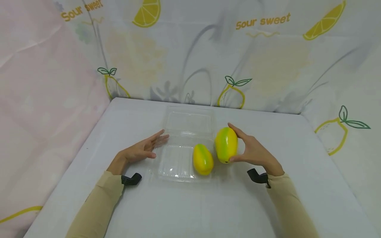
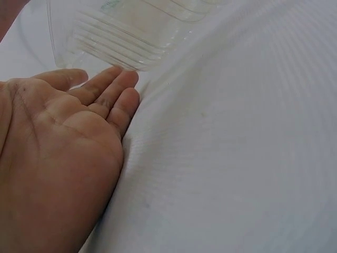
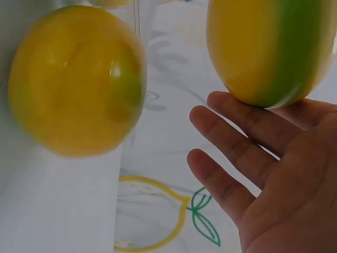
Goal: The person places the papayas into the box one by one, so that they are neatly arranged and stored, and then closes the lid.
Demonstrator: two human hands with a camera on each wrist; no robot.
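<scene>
My right hand [image 1: 253, 152] pinches a glossy yellow papaya [image 1: 226, 144] with a green stripe between thumb and fingers. It is held just right of a clear plastic clamshell box [image 1: 174, 162], whose lid [image 1: 189, 122] lies folded open toward the back. A second, smaller papaya [image 1: 203, 159] lies in the right part of the box's base. In the right wrist view, the held papaya [image 3: 268, 47] is against the index finger while other fingers extend free. Fingers extended, my left hand [image 1: 140, 150] is at the box's left side; whether its fingertips [image 2: 129, 79] touch the plastic is unclear.
A white table [image 1: 178, 211] carries everything. Behind it hangs a cloth backdrop [image 1: 178, 49] with printed lemons, and a pale pink cloth [image 1: 50, 99] closes off the left. Dark wrist mounts [image 1: 132, 179] sit on both sleeves.
</scene>
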